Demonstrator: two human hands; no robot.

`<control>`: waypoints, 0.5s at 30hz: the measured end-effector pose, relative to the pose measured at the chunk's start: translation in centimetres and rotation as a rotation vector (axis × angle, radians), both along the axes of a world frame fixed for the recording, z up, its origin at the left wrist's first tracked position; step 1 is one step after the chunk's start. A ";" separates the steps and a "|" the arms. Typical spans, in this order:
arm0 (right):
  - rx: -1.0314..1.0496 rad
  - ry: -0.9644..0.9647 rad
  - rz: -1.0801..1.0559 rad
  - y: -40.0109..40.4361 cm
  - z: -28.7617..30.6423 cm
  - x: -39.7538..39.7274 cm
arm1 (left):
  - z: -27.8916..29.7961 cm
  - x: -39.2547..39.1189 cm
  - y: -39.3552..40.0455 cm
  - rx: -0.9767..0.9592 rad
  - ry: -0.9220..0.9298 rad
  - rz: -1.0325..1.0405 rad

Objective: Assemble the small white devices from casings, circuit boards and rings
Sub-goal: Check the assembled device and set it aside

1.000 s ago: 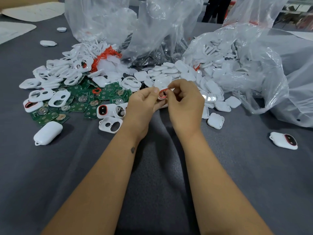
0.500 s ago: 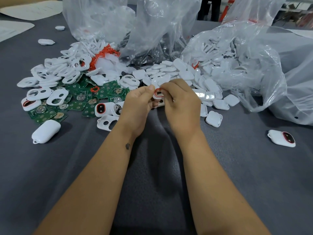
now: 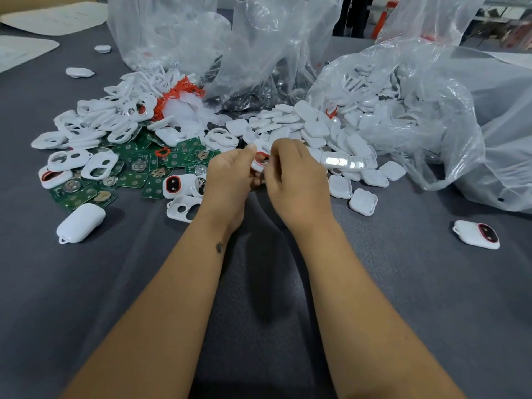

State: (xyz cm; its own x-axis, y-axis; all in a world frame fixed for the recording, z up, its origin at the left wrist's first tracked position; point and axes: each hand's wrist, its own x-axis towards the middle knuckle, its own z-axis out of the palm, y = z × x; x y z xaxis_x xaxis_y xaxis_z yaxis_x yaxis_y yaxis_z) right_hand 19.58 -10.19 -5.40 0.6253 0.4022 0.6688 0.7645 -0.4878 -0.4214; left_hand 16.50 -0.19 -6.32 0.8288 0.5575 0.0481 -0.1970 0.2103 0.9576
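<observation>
Two hands meet, left grip (image 3: pixel 230 175) and right grip (image 3: pixel 296 180) pinching white casing (image 3: pixel 260 162) between them — red ring inside.

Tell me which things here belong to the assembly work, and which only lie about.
Job:
white casing with red ring, held by left hand and right hand
green circuit boards
loose casings
red rings

Lying about:
plastic bags
paper sheets

Left grip (image 3: pixel 230 174) and right grip (image 3: pixel 296 177) together, fingers curled, pinching.
</observation>
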 end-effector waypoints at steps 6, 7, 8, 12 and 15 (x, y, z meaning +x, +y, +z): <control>0.253 0.322 0.023 -0.2 -0.1 0.5 | 0.0 0.0 -0.2 0.017 0.001 -0.052; 0.355 0.433 0.035 -0.1 0.0 0.5 | 0.1 0.0 -0.3 0.024 0.003 -0.064; 0.461 0.565 0.061 0.0 0.1 0.6 | 0.1 0.0 -0.3 0.034 0.001 -0.072; 0.706 0.926 0.201 -0.1 0.3 1.2 | 0.1 -0.1 -0.3 0.053 -0.027 -0.063; 0.799 1.030 0.289 -0.3 0.3 1.5 | 0.0 -0.1 -0.1 0.033 -0.045 -0.062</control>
State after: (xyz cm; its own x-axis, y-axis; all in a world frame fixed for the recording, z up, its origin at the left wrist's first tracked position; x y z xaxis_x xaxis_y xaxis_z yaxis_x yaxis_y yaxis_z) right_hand 21.11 -10.44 -5.13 0.9431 0.3272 0.0587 -0.0397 0.2862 -0.9573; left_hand 16.42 -0.30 -6.35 0.8584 0.5024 0.1041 -0.2280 0.1917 0.9546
